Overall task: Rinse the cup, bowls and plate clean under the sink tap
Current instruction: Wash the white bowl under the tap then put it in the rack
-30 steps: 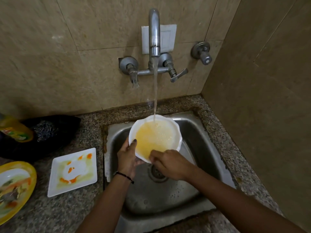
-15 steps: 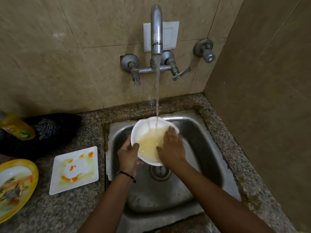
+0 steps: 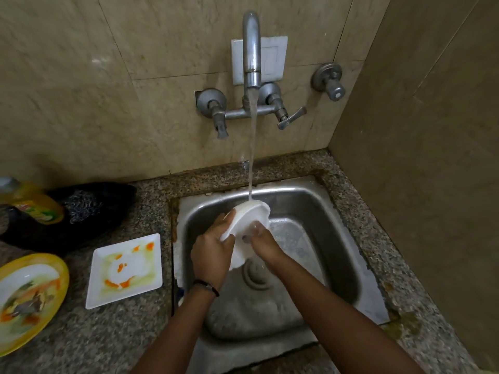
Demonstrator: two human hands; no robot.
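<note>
As left hand (image 3: pixel 212 255) and right hand (image 3: pixel 266 242) grip the tilted bowl (image 3: pixel 249 215), water (image 3: pixel 252 147) blurs fingertips (image 3: pixel 256 228).

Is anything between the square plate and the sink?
Nothing visible. The plate lies just left of the sink, bare counter between. Left hand holds the bowl in the stream, right hand touching it.

Thin black wristband (image 3: pixel 206 286), bare forearms

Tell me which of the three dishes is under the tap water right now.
The round white bowl, gripped by the left hand over the sink. The square white plate and yellow-rimmed dish lie on the counter, food-smeared.
</note>
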